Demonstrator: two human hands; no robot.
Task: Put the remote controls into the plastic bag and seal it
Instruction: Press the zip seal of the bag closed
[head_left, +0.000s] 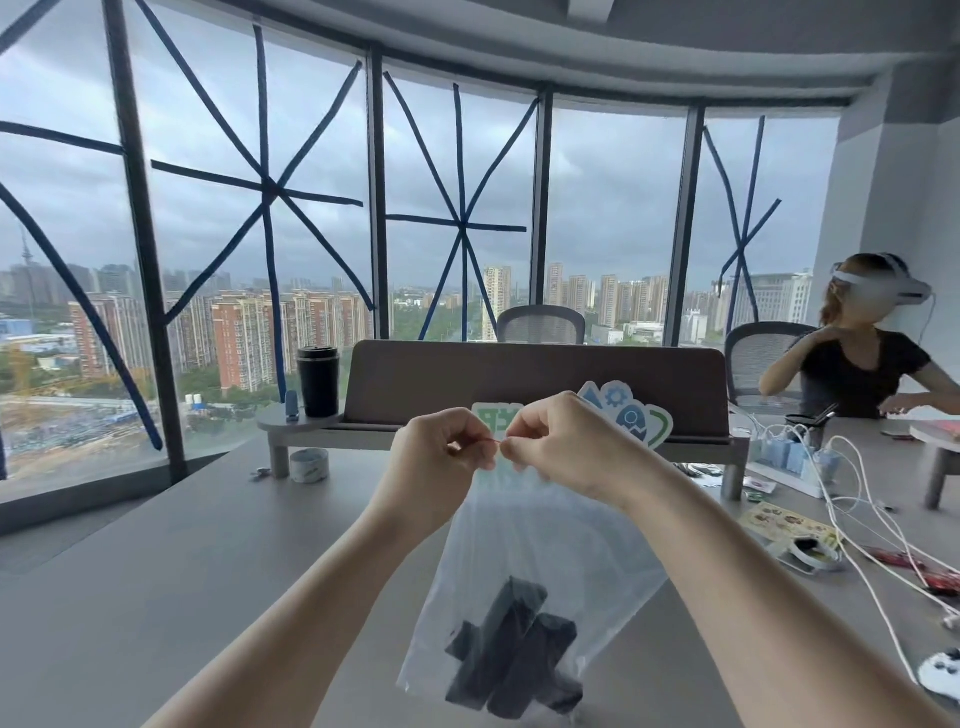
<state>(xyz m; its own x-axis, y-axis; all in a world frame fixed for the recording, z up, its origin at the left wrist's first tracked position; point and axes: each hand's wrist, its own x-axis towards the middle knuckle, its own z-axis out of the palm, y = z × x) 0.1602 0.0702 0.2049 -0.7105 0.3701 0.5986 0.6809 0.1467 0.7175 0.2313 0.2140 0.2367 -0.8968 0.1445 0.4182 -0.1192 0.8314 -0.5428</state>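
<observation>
Above the grey table (156, 571), I am seeing the left hand (441, 457) and right hand (566, 447) pinching the clear plastic bag (545, 561) shut at its top edge. Black oblong remote controls (514, 660) are lying crossed in the bag's bottom, nearer me than the table's brown divider panel (535, 379).

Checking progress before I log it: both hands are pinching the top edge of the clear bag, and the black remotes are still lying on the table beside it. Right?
Not quite. The head view shows the black remotes already inside the clear bag, at its bottom. The rest holds: left hand and right hand pinch its top edge.
</observation>
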